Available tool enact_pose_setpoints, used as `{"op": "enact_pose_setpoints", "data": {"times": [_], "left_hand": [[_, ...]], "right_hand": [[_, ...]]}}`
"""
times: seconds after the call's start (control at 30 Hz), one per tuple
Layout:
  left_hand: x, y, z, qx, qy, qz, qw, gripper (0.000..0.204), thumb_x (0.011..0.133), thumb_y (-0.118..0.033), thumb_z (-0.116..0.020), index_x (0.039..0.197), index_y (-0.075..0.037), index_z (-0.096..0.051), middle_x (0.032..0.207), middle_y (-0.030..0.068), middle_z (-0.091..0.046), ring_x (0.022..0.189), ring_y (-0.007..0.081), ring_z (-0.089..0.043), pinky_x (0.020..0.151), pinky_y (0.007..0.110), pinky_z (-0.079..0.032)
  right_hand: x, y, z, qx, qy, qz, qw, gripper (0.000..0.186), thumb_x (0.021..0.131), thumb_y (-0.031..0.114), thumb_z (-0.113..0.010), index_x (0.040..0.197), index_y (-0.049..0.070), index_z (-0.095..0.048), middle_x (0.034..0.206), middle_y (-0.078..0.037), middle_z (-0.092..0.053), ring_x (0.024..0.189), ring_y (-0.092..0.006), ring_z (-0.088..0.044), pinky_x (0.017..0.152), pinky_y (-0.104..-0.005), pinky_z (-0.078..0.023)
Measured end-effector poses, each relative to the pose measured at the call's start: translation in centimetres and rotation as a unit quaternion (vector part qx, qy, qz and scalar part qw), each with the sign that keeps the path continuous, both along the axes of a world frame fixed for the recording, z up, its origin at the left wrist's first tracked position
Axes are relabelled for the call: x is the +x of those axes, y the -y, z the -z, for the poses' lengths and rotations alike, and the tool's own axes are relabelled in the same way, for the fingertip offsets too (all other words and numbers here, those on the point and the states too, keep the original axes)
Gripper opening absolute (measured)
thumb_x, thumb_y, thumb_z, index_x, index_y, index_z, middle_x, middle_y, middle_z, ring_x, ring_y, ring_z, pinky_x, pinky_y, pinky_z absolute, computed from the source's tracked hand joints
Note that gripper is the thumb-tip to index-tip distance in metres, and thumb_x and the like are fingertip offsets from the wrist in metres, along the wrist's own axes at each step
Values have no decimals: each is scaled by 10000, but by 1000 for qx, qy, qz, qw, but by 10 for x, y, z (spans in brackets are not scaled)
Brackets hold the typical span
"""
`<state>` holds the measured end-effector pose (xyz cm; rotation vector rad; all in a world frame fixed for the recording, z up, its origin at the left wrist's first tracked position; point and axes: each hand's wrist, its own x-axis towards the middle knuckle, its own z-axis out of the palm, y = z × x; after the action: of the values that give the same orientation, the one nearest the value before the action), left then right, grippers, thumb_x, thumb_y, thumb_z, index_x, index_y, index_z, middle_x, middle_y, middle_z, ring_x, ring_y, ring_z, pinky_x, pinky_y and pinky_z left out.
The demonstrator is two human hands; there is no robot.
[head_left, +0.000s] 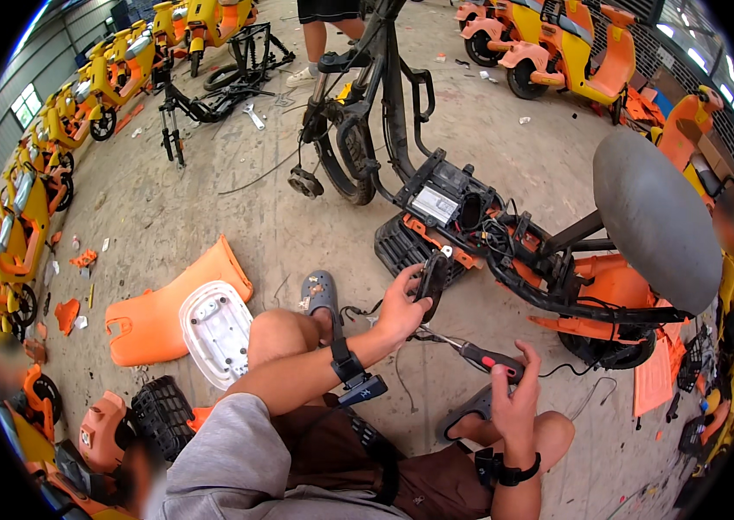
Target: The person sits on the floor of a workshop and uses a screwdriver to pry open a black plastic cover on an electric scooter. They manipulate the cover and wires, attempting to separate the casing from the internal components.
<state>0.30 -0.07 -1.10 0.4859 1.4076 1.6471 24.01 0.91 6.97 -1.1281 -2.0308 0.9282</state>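
My left hand point(402, 310) grips a black, rounded part point(433, 279) on its edge, beside the scooter's footboard area. What the part is I cannot make out. In my right hand point(516, 400) is a screwdriver point(490, 360) with a black and red handle, its shaft pointing left and up toward the space under the left hand. A thin dark cable hangs near the shaft. Right in front stands a partly stripped electric scooter point(480, 217), with its black frame, wiring and a silver box point(435, 204) exposed. Its grey saddle point(657, 221) rises at the right.
An orange body panel point(149, 312) and a white tray-like cover point(211, 347) lie on the floor at left. A wrench point(254, 117) and a bare black frame point(220, 100) lie farther off. Yellow and orange scooters line both sides. Another person's legs point(315, 43) stand behind.
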Motion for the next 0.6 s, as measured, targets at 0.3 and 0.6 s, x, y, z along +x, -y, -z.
{"op": "enact_pose_setpoints", "data": {"times": [0.3, 0.6], "left_hand": [[-2, 3, -8, -13, 5, 18, 1000, 664, 839, 148, -580, 1441, -62, -395, 1329, 195, -509, 943, 177, -642, 746, 297, -520], [-2, 4, -5, -5, 7, 16, 1000, 657, 843, 152, -571, 1440, -56, -395, 1309, 178, -524, 962, 177, -633, 747, 290, -510]], "right_hand": [[-1, 1, -5, -36, 26, 14, 999, 481, 881, 110, -628, 1311, -1, -443, 840, -130, -633, 671, -194, -599, 622, -308, -483], [-2, 4, -16, -156, 35, 39, 986, 524, 861, 69, -608, 1346, 16, -415, 919, -108, -571, 874, -201, -554, 795, -324, -467]]}}
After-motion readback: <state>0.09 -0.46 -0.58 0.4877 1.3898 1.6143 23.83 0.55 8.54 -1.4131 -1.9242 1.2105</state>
